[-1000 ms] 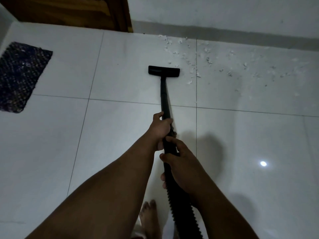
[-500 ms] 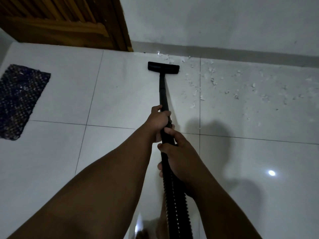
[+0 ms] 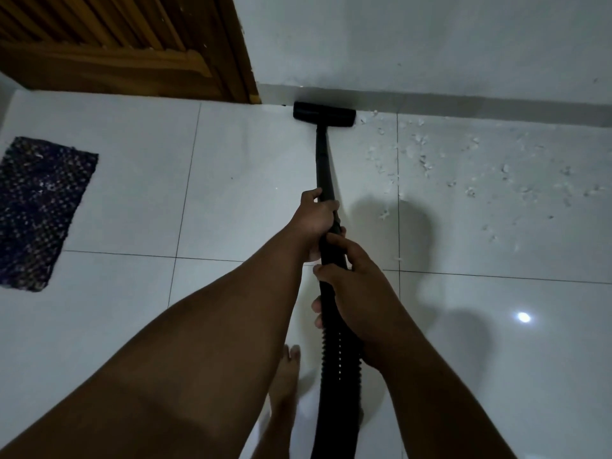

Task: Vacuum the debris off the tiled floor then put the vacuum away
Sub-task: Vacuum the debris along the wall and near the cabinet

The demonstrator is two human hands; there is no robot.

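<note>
- The vacuum wand (image 3: 323,167), a black tube, runs with its long axis from about 6 o'clock up to 12 o'clock and points at the wall (image 3: 430,44).
- Its floor nozzle (image 3: 324,114) lies crosswise on the white tiled floor (image 3: 132,193), right against the grey skirting (image 3: 463,106), just right of the wooden door (image 3: 116,44).
- The left hand (image 3: 314,220) holds the wand higher up, its grip closed round the tube.
- The right hand (image 3: 351,286) sits just behind it, its grip closed where the wand meets the ribbed hose (image 3: 337,359), which trails to 6 o'clock.
- White debris (image 3: 463,173) is scattered at 2 o'clock, right of the nozzle.
- A dark woven mat (image 3: 39,210) lies at 9 o'clock.
- A bare foot (image 3: 284,385) stands left of the hose.
</note>
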